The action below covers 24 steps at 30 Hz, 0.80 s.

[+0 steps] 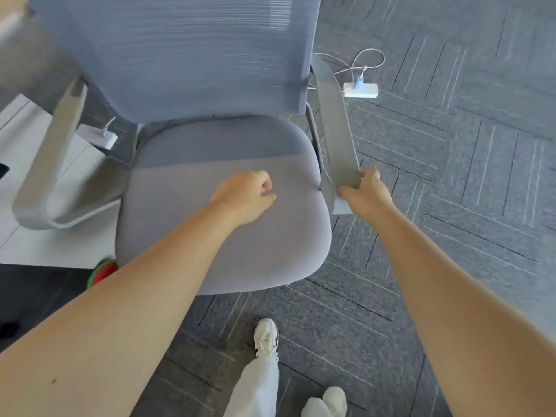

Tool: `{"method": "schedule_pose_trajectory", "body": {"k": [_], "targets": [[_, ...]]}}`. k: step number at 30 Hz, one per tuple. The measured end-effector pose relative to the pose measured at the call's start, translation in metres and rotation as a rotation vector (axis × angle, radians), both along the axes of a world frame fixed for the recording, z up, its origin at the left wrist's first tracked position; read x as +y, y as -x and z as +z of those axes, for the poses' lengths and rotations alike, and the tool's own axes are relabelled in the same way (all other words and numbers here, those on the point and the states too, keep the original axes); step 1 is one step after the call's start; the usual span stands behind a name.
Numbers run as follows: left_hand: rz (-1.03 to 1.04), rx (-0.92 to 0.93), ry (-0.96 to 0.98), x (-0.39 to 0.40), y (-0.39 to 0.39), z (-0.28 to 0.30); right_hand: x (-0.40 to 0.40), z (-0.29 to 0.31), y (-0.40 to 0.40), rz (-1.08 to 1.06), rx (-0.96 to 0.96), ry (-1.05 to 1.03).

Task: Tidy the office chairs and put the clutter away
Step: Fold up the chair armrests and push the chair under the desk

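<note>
A grey office chair fills the upper middle of the head view, with a padded seat [186, 236] and a mesh backrest [186, 52]. My right hand [365, 191] grips the front end of the chair's right armrest [334, 124]. Hovering over the front of the seat is my left hand [245, 195], its fingers curled in a loose fist with nothing in them. The left armrest [51, 164] curves out toward a white desk at the left.
A white power strip [361, 90] with a plugged-in cable lies on the grey carpet behind the chair at the right. Another white strip [102, 136] rests at the left. A white desk surface [36, 236] borders the chair. Under it shows a red-green object [102, 272]. My shoes [266, 338] stand below.
</note>
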<state>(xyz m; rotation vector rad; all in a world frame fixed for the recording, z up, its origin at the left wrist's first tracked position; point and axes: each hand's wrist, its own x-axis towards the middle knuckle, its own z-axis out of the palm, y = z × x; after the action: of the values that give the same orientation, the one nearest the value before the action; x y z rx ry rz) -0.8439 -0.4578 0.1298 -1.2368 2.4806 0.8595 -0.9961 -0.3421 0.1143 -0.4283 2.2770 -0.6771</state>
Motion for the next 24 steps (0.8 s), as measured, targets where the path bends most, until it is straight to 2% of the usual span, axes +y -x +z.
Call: {"method": "schedule_pose_trajectory", "body": {"k": [6, 11, 15, 24], "targets": [[0.079, 0.022, 0.056, 0.045, -0.029, 0.013, 0.03, -0.002, -0.038, 0.05, -0.107, 0.033], [0.172, 0.028, 0.112, 0.103, -0.061, 0.019, 0.074, 0.001, -0.07, 0.308, -0.163, 0.033], [0.193, 0.066, 0.118, 0.141, -0.068, 0.044, 0.113, 0.037, -0.062, 0.376, -0.044, 0.071], [0.176, 0.257, 0.172, 0.159, -0.031, 0.144, 0.143, 0.15, -0.019, 0.224, 0.226, 0.213]]}}
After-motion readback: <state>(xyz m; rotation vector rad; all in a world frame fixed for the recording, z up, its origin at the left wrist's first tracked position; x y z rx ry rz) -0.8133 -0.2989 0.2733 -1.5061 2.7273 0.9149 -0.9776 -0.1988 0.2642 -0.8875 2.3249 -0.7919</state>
